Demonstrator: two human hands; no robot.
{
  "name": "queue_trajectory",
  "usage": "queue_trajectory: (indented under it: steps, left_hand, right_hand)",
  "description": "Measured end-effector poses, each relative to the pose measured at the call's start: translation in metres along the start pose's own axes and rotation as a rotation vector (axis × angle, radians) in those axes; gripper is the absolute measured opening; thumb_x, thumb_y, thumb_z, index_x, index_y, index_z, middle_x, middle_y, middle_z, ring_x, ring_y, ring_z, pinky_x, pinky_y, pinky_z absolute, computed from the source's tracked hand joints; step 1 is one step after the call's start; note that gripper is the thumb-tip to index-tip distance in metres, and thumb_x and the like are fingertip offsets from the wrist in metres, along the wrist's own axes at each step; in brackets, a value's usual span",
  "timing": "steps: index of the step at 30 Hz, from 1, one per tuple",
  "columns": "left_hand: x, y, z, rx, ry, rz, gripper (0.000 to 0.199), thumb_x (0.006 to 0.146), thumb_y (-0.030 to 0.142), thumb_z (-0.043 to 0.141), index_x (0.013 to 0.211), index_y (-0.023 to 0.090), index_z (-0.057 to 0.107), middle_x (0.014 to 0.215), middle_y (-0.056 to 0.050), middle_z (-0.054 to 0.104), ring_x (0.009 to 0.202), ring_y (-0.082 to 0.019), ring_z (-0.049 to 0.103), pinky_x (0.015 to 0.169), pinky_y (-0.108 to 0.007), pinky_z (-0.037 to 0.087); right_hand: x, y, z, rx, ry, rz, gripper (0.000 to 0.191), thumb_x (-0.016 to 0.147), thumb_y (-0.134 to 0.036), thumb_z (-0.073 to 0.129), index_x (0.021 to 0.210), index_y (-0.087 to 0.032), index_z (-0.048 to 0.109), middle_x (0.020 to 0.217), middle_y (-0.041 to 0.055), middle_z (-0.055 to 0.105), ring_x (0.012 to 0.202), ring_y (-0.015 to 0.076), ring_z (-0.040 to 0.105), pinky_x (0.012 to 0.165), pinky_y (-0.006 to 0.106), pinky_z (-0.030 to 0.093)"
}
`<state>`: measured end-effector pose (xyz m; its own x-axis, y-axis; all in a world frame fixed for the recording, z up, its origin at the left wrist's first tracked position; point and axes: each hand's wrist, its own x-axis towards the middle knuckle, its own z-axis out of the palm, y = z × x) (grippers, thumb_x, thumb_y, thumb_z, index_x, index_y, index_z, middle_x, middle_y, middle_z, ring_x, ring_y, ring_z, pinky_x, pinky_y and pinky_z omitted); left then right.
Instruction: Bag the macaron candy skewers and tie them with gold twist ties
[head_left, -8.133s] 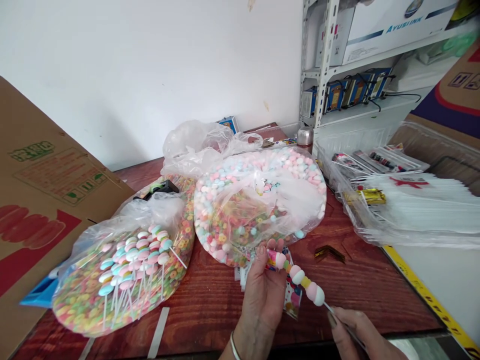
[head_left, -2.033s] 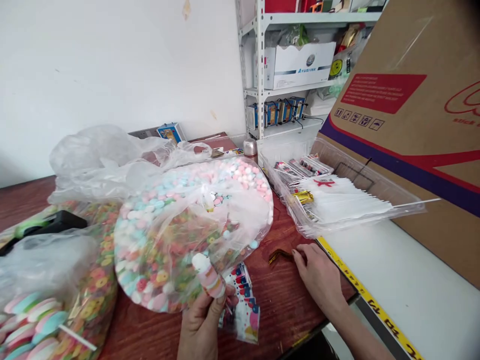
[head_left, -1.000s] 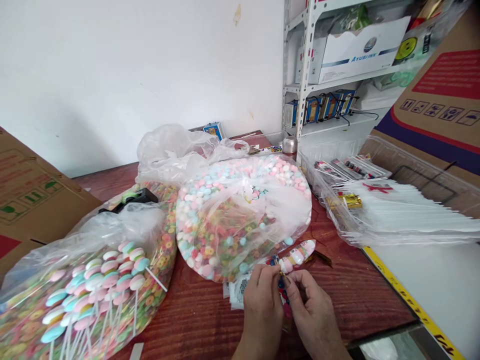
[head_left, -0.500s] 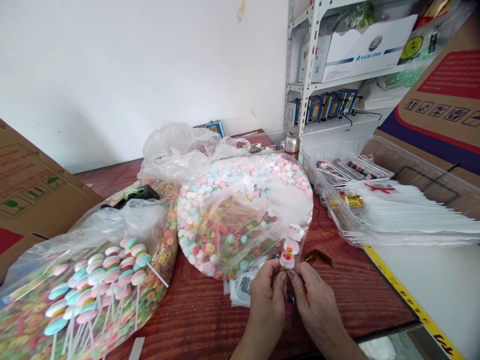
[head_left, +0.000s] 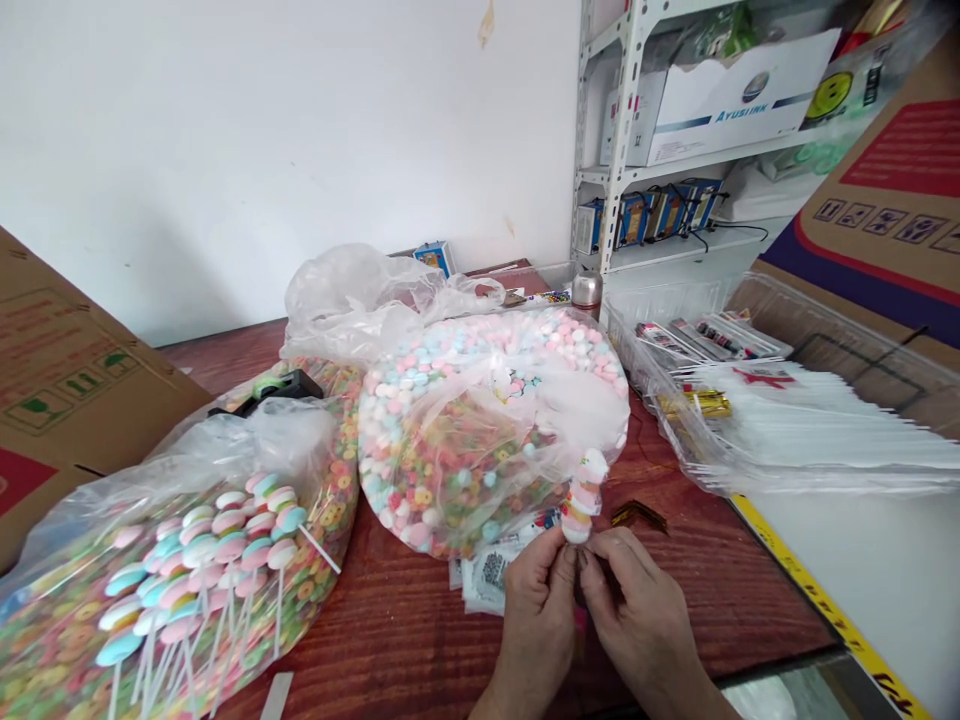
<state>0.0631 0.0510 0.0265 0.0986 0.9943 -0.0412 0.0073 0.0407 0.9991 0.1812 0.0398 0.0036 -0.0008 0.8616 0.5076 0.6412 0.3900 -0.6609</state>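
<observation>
A stacked marshmallow lollipop (head_left: 582, 503) in a printed clear wrapper stands upright just above the table. My left hand (head_left: 538, 605) pinches its base from the left, thumb and finger closed at the bottom of the wrapper. From the other side, my right hand (head_left: 637, 605) grips the same spot with thumb and fingertips. The stick and the wrapper's lower end are mostly hidden by my fingers. Gold twist ties (head_left: 639, 515) lie right of the lollipop. Printed small bags (head_left: 484, 585) rest beside my left hand, partly under a big bag of pastel marshmallows and ring candies (head_left: 465, 440).
Unwrapped marshmallow lollipops (head_left: 202, 560) lie on a bag of ring candies (head_left: 315, 590) at left, near a black tape dispenser (head_left: 281, 390). To the right stands a clear plastic tray (head_left: 675, 440) with white sticks (head_left: 817, 420). Cardboard boxes flank both sides; a metal shelf (head_left: 626, 120) stands behind.
The wrapped lollipop has turned between my fingers, its top now showing more white. Both hands stay at its base. The view has shifted slightly.
</observation>
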Motion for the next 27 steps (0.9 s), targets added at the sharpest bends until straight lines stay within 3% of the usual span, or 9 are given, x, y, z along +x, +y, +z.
queue_trajectory:
  steps: [3,6,9,12,15,19,21,23,27]
  left_hand:
    - [0.001,0.012,-0.013,-0.177,-0.171,-0.048,0.035,0.086,0.029,0.063,0.121,0.03,0.066,0.132,-0.005,0.062,0.127,-0.026,0.049,0.107,-0.038,0.036]
    - [-0.001,0.025,-0.031,-0.109,-0.288,0.042,0.016,0.086,0.029,0.062,0.09,0.03,0.078,0.151,-0.001,0.044,0.141,-0.029,0.034,0.116,-0.047,0.025]
    - [-0.003,0.025,-0.04,0.193,-0.348,0.204,0.033,0.091,0.033,0.052,0.072,0.03,0.079,0.155,0.002,0.038,0.147,-0.031,0.02,0.117,-0.057,0.013]
    - [-0.004,0.017,-0.036,0.537,-0.297,0.287,0.032,0.093,0.027,0.047,0.093,0.033,0.078,0.159,0.001,0.027,0.149,-0.03,0.002,0.115,-0.063,0.007]
    - [-0.006,0.014,-0.03,0.556,-0.165,0.304,0.033,0.093,0.022,0.045,0.109,0.031,0.073,0.163,0.001,0.008,0.149,-0.03,0.003,0.116,-0.058,0.012]
    - [-0.01,0.018,-0.034,0.469,-0.25,0.424,0.035,0.094,0.02,0.044,0.093,0.032,0.078,0.162,0.006,0.015,0.148,-0.028,0.01,0.118,-0.053,0.011]
    - [-0.01,0.017,-0.038,0.499,-0.287,0.378,0.036,0.094,0.023,0.044,0.09,0.032,0.079,0.16,0.004,0.022,0.149,-0.029,0.006,0.117,-0.056,0.008]
    - [-0.011,0.016,-0.04,0.473,-0.239,0.205,0.029,0.092,0.03,0.05,0.102,0.033,0.076,0.16,0.0,0.024,0.149,-0.031,0.007,0.117,-0.057,0.006]
    - [-0.022,0.021,-0.033,-0.172,-0.206,-0.233,0.05,0.089,0.056,0.046,0.127,0.029,0.063,0.146,-0.011,0.05,0.137,-0.033,0.041,0.113,-0.055,0.028]
  right_hand:
    - [0.001,-0.002,-0.01,0.042,-0.095,-0.005,0.013,0.093,-0.017,0.044,0.086,-0.023,0.053,0.076,0.0021,0.06,0.068,0.0173,0.061,0.061,0.027,0.045]
    - [0.004,-0.004,-0.024,0.111,-0.22,0.035,0.015,0.093,-0.018,0.043,0.083,-0.024,0.052,0.075,0.001,0.058,0.068,0.0162,0.059,0.06,0.026,0.043]
    - [0.009,-0.007,-0.037,0.169,-0.229,0.099,0.015,0.093,-0.018,0.043,0.08,-0.023,0.05,0.074,-0.0009,0.055,0.066,0.0142,0.055,0.06,0.024,0.04]
    - [0.012,-0.014,-0.043,0.256,-0.235,0.139,0.016,0.092,-0.02,0.045,0.077,-0.022,0.049,0.072,-0.0022,0.051,0.064,0.0131,0.05,0.059,0.024,0.037]
    - [0.009,-0.017,-0.039,0.422,-0.365,0.271,0.019,0.091,-0.025,0.047,0.072,-0.021,0.048,0.068,-0.0032,0.049,0.062,0.0128,0.046,0.059,0.024,0.035]
    - [0.003,-0.008,-0.031,0.789,-0.402,0.577,0.024,0.091,-0.033,0.052,0.071,-0.021,0.045,0.064,-0.0062,0.042,0.058,0.0101,0.035,0.054,0.022,0.031]
    - [0.002,-0.004,-0.032,0.935,-0.333,0.698,0.026,0.092,-0.039,0.053,0.075,-0.022,0.045,0.061,-0.0089,0.035,0.051,0.0085,0.023,0.046,0.02,0.022]
    - [0.002,-0.005,-0.035,0.939,-0.304,0.674,0.027,0.094,-0.043,0.051,0.077,-0.022,0.046,0.061,-0.0089,0.035,0.05,0.0086,0.023,0.044,0.02,0.023]
    - [-0.003,-0.027,-0.03,0.589,-0.344,0.255,0.018,0.094,-0.027,0.048,0.077,-0.021,0.051,0.072,-0.0024,0.05,0.064,0.0121,0.047,0.06,0.022,0.039]
